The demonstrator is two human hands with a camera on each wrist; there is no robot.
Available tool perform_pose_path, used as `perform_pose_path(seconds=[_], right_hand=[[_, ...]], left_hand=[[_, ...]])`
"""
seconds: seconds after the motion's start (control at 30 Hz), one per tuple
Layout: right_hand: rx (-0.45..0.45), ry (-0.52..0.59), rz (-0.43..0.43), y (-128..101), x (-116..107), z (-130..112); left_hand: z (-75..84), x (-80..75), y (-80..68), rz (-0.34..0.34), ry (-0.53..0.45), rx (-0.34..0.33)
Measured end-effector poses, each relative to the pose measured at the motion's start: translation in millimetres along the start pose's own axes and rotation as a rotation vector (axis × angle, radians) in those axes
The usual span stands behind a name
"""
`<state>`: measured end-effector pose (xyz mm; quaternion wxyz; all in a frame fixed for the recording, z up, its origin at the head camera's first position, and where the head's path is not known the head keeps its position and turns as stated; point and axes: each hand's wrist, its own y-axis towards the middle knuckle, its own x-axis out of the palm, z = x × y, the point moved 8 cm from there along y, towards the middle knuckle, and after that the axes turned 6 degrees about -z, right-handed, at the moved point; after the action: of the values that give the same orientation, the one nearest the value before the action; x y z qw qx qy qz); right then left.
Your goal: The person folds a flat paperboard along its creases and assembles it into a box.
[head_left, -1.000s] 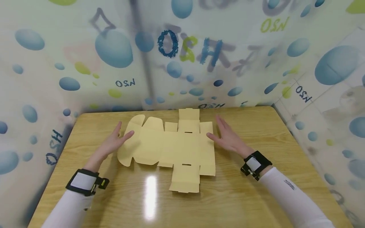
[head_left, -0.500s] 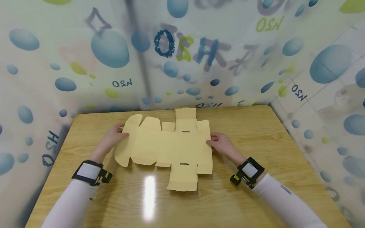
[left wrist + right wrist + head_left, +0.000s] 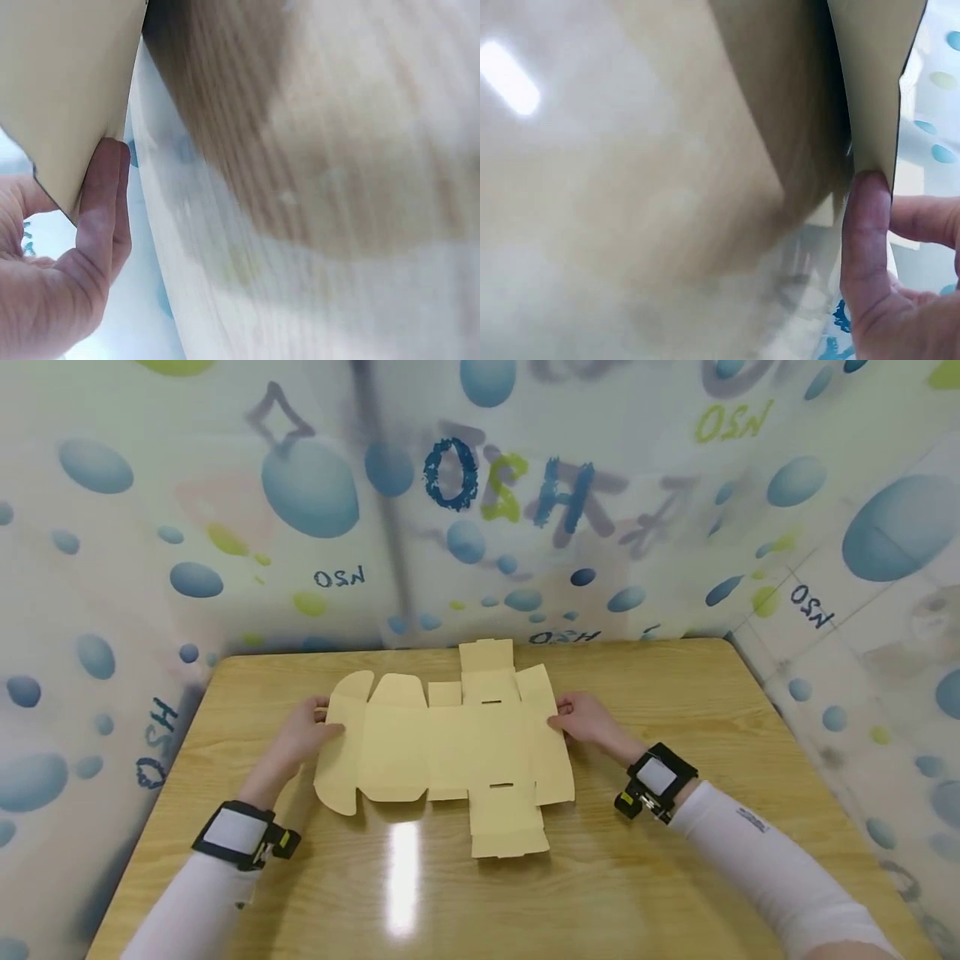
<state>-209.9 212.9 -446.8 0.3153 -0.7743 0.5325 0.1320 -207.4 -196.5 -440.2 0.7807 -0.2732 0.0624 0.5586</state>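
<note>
A flat, unfolded cardboard box blank (image 3: 450, 747), pale yellow-tan with flaps, creases and two small slots, spreads between both hands in the head view. My left hand (image 3: 302, 731) pinches its rounded left edge, thumb on top and fingers underneath. On the opposite side my right hand (image 3: 588, 718) pinches the right flap the same way. From the left wrist, the fingers (image 3: 101, 202) show pressed against the underside of the cardboard (image 3: 67, 82). The right wrist view has a finger (image 3: 868, 232) under the cardboard edge (image 3: 877, 82), with a gap between the sheet and the tabletop.
The wooden table (image 3: 330, 885) lies under the blank, with a bright light reflection at its front. A white curtain (image 3: 420, 568) with blue and green drop prints hangs behind its far edge and along both sides.
Both hands have come in from beside the cardboard box blank and now pinch its left and right edges. The blank has lifted and turned slightly, its side flaps tilting.
</note>
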Motion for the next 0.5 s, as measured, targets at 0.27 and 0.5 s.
perform_pose_path(seconds=[0.27, 0.5], right_hand=[[-0.040, -0.238, -0.138, 55, -7, -27], [-0.128, -0.389, -0.172, 88, -6, -53]], left_hand=[[-15.2, 7.8, -32.9, 0.091, -0.138, -0.050], [-26.6, 27.1, -63.0, 0.127, -0.319, -0.066]])
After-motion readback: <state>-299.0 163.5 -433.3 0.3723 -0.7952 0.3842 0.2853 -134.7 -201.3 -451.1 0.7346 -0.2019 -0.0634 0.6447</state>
